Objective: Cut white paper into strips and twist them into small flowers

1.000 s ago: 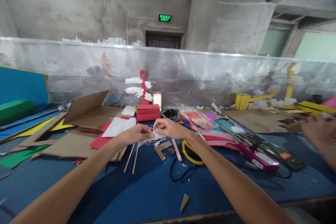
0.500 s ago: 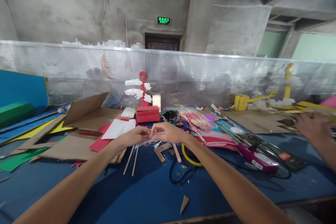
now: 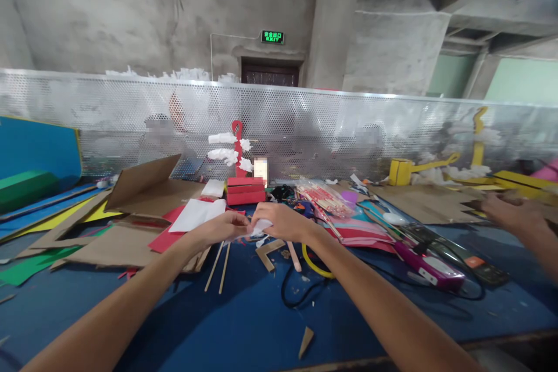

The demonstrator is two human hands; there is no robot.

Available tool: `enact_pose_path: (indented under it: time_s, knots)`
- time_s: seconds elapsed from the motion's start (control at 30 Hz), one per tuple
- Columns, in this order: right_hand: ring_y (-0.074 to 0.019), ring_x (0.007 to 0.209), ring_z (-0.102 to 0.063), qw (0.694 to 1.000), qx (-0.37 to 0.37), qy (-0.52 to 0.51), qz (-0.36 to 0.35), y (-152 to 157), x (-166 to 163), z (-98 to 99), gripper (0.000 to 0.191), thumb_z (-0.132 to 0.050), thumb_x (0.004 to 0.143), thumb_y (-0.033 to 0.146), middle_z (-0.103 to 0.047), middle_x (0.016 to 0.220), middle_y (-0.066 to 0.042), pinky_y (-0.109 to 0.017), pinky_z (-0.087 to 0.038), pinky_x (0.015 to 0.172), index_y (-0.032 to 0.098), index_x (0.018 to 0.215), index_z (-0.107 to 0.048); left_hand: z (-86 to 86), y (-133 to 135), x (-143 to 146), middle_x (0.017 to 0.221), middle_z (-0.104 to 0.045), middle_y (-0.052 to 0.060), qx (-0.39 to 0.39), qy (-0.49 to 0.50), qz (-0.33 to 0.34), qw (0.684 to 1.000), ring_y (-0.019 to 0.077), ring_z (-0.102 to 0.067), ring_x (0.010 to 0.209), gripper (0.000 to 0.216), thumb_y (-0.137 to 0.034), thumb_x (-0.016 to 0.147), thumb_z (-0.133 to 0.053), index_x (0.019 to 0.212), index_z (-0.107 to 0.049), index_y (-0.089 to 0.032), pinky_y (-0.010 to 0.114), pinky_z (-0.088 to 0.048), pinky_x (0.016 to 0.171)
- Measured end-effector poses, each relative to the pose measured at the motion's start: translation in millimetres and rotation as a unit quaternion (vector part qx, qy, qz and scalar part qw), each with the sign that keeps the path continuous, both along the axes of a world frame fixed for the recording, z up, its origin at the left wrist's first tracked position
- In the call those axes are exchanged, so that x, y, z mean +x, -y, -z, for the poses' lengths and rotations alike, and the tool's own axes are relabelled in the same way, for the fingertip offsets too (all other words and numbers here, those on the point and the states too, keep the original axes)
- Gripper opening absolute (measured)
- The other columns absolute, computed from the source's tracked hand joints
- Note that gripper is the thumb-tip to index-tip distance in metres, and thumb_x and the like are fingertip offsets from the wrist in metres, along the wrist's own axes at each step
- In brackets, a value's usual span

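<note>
My left hand (image 3: 224,226) and my right hand (image 3: 281,221) meet over the blue table (image 3: 244,325), both pinched on a small piece of white paper (image 3: 261,225) held between them. Just behind them stands a red model (image 3: 242,177): a red box base with an upright red hook and white tufts on it. Thin wooden sticks (image 3: 220,264) and a brown cardboard corner (image 3: 268,250) lie right below my hands.
Brown cardboard sheets (image 3: 143,186) and coloured paper lie at left. A purple tool (image 3: 429,267), cables and packets of sticks (image 3: 325,195) are at right. Another person's hand (image 3: 512,212) works at far right. A perforated metal screen (image 3: 305,122) closes the back.
My hands have closed tighter together on the white paper, with the right hand turning over it. The other person's hand at right has shifted slightly left.
</note>
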State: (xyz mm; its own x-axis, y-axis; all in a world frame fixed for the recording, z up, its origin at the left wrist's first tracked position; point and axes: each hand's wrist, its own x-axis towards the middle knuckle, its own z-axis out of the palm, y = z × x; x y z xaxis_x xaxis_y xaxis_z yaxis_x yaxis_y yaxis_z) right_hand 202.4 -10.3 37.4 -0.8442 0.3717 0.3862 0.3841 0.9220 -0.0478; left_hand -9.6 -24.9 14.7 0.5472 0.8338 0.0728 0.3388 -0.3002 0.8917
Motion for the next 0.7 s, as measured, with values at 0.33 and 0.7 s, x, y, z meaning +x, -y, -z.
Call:
enact_pose_path:
  time_s: [0.33, 0.7]
  knots:
    - [-0.0170, 0.092, -0.053, 0.998, 0.060, -0.003, -0.018, 1.6, -2.1, -1.7, 0.019, -0.050, 0.091, 0.023, -0.063, 0.096, -0.005, -0.029, -0.040, 0.086, 0.018, 0.097, -0.066, 1.7, -4.9, -3.5, 0.057, -0.051, -0.001, 0.011, -0.021, -0.020, 1.000, 0.0095, -0.040, 0.051, 0.035, -0.048, 0.074, -0.061, 0.071, -0.063, -0.013, 0.022, -0.026, 0.048]
    - [-0.0154, 0.081, -0.055, 0.999, -0.009, -0.052, -0.006, 2.8, -1.7, -4.7, 0.020, -0.053, 0.090, 0.029, -0.068, 0.087, -0.005, -0.028, -0.040, 0.079, 0.018, 0.089, -0.069, 7.0, -10.0, -3.2, 0.069, -0.060, 0.001, 0.031, -0.009, -0.001, 0.999, 0.0118, -0.051, 0.059, 0.026, -0.042, 0.075, -0.061, 0.078, -0.061, -0.016, 0.022, -0.032, 0.052]
